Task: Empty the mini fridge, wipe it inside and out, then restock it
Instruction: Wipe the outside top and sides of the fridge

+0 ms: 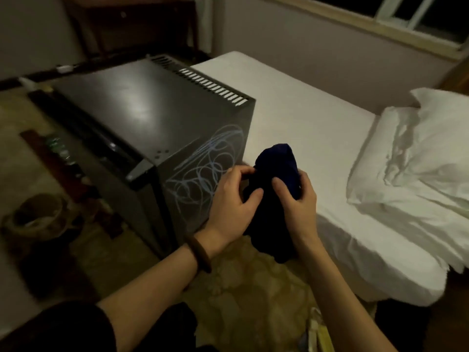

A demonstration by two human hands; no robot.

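Both hands — left hand (234, 196) and right hand (295, 199) — hold the dark cloth (275, 171) in curled fingers beside the fridge (152, 118), likely the wiping step — next, rub off the blue scribbles (203, 171).

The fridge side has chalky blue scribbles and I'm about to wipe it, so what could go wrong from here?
1. The dark cloth, bunched between the left hand and right hand, may smear the blue scribbles rather than lift them.
2. The white bed sheet sits right beside the mini fridge; residue might transfer.
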